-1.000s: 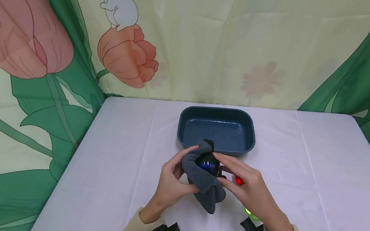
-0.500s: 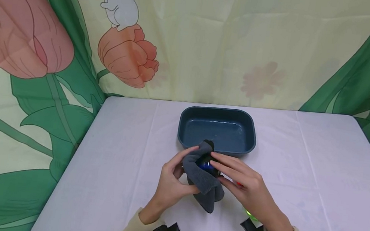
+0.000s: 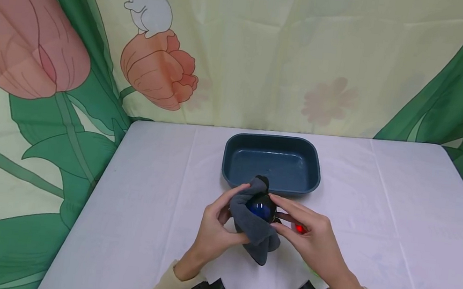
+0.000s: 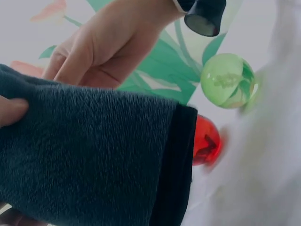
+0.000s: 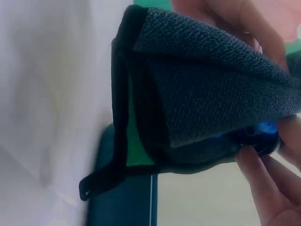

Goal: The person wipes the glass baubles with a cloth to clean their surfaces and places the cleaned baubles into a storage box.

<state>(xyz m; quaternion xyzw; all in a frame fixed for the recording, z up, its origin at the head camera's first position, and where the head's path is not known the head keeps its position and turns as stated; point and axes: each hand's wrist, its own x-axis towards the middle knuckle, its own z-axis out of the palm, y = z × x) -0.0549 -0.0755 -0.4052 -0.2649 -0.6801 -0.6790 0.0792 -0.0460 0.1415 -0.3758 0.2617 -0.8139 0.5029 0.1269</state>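
Note:
A dark grey towel (image 3: pixel 254 229) with a black edge is wrapped partly around a shiny blue ball (image 3: pixel 259 208), just in front of the bin. My left hand (image 3: pixel 215 227) grips the towel from the left, thumb below and fingers above. From the other side, the thumb and fingertips of my right hand (image 3: pixel 313 228) pinch the ball's bare part. In the right wrist view the towel (image 5: pixel 202 89) hangs in a fold and hides most of the ball (image 5: pixel 263 136). The left wrist view shows the towel (image 4: pixel 89 150) covering the ball wholly.
A dark blue rectangular bin (image 3: pixel 271 165) stands behind the hands on the white-covered table (image 3: pixel 166 203). A clear red ball (image 4: pixel 205 141) and a clear green ball (image 4: pixel 228 81) lie on the table near my right hand. A printed curtain (image 3: pixel 266 58) hangs behind.
My right fingers spread further over the blue ball half a second ago. Now they are back at its right side, and more of the ball shows. The left hand barely moves.

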